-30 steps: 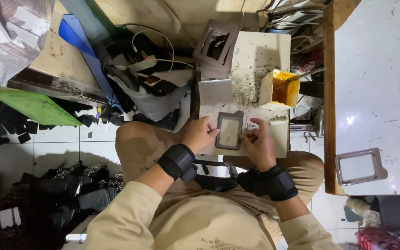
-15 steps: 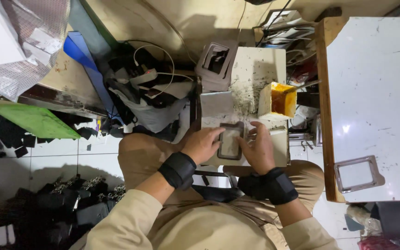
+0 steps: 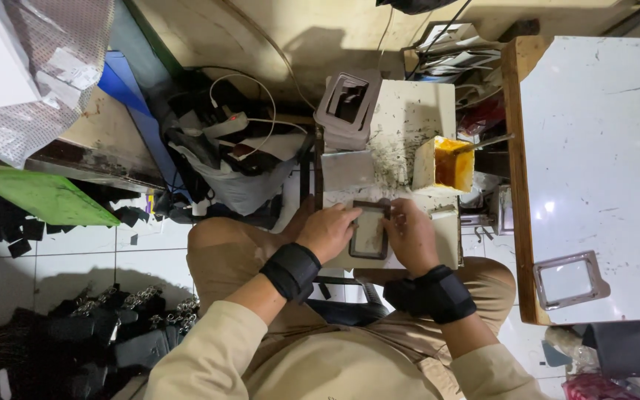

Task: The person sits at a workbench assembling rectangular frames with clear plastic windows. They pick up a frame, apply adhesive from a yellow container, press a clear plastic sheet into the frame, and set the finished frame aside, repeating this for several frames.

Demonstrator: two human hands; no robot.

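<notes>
Both hands pinch a dark rectangular frame piece lying flat on the small white work board over the lap. Left hand grips its left edge, fingers pressed together. Right hand clamps the right edge, fingers curled close. Yellow-stained glue tub sits just beyond, near the board's right edge. Stack of grey frames lies at the far-left corner. White table stands well apart, right.

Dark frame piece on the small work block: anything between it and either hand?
Nothing visible. The left hand touches the left edge of the dark rectangular frame piece and the right hand its right edge, pressing it on the small white work block. The yellow glue tub stands apart, behind it.
</notes>
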